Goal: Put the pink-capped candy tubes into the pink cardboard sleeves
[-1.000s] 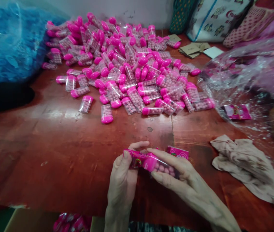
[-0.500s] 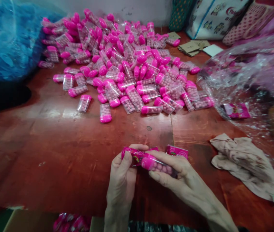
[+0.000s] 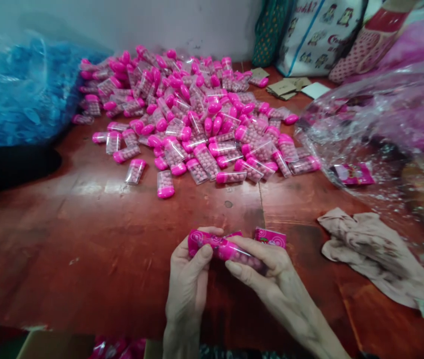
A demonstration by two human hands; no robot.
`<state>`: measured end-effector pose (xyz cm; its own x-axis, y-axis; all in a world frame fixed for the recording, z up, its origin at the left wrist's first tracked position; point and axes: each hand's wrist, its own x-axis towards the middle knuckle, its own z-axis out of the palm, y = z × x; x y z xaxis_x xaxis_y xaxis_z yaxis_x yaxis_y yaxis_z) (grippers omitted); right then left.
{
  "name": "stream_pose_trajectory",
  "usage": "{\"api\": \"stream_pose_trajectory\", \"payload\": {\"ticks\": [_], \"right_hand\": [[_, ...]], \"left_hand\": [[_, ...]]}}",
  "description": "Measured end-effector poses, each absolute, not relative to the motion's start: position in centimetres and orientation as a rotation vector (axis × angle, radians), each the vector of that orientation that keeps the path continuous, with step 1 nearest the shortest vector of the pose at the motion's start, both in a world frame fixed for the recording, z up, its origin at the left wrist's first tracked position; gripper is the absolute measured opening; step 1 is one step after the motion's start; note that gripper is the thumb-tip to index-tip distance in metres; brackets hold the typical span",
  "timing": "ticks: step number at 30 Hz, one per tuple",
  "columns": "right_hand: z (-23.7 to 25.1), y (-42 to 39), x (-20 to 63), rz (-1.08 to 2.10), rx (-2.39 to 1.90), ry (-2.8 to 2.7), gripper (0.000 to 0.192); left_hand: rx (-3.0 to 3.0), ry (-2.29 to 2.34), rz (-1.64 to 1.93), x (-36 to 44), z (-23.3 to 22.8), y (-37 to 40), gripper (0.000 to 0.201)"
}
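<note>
My left hand (image 3: pixel 189 276) pinches a magenta printed wrapper (image 3: pixel 201 239) between thumb and fingers. My right hand (image 3: pixel 271 279) grips a small clear plastic container of pink candy balls (image 3: pixel 247 257), thumb below and fingers above. The container's pink cap end sits at the wrapper's open right end, partly covered by it. My right fingers hide part of the container's far end. Just beyond my hands, another magenta wrapper (image 3: pixel 270 237) lies on the table, and a piece of one shows between them.
A large heap of pink-capped candy containers (image 3: pixel 197 119) covers the back of the wooden table (image 3: pixel 84 249). Left is a bag of blue pieces (image 3: pixel 21 94). A crumpled beige cloth (image 3: pixel 376 254) and clear plastic bag (image 3: pixel 346 124) lie right. Cardboard pieces (image 3: pixel 284 87) lie behind.
Less of the container's pink cap shows now, as the wrapper covers more of it. My left thumb has shifted right along the wrapper. The camera view has tilted slightly.
</note>
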<state>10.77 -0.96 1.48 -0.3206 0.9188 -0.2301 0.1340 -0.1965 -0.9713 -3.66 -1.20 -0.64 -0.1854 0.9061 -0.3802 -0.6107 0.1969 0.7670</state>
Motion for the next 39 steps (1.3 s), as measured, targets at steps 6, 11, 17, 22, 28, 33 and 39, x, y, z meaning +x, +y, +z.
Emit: {"api": "stream_pose_trajectory", "payload": {"ticks": [6,11,17,22,28,33,39], "right_hand": [[1.3,-1.0,10.8,1.748,-1.099,-1.075,0.023],[2.1,-1.3,10.8,1.689,-1.091,-1.110,0.018],[2.0,-2.5,10.0,1.365,-1.257,-1.389,0.014],[1.9,-2.8,10.0,1.238,-1.327,-1.427,0.012],[2.0,-2.2,10.6,1.381,-1.234,-1.368,0.015],[2.1,-2.1,10.6,1.363,-1.203,-1.394,0.010],[2.2,-1.9,11.0,1.467,-1.141,-1.352,0.012]], "left_hand": [[0.296,1.127,1.555,-3.4,0.1,-1.6,0.035],[0.232,1.127,1.391,-1.5,1.4,-2.3,0.029],[0.223,1.056,1.335,-1.1,2.3,-1.6,0.020],[0.132,0.943,1.243,-0.9,2.3,-1.0,0.016],[0.046,0.965,1.273,-0.4,2.4,-0.8,0.025],[0.162,0.918,1.337,-0.4,1.5,-1.1,0.013],[0.230,0.894,1.324,-0.8,0.8,-1.5,0.025]]}}
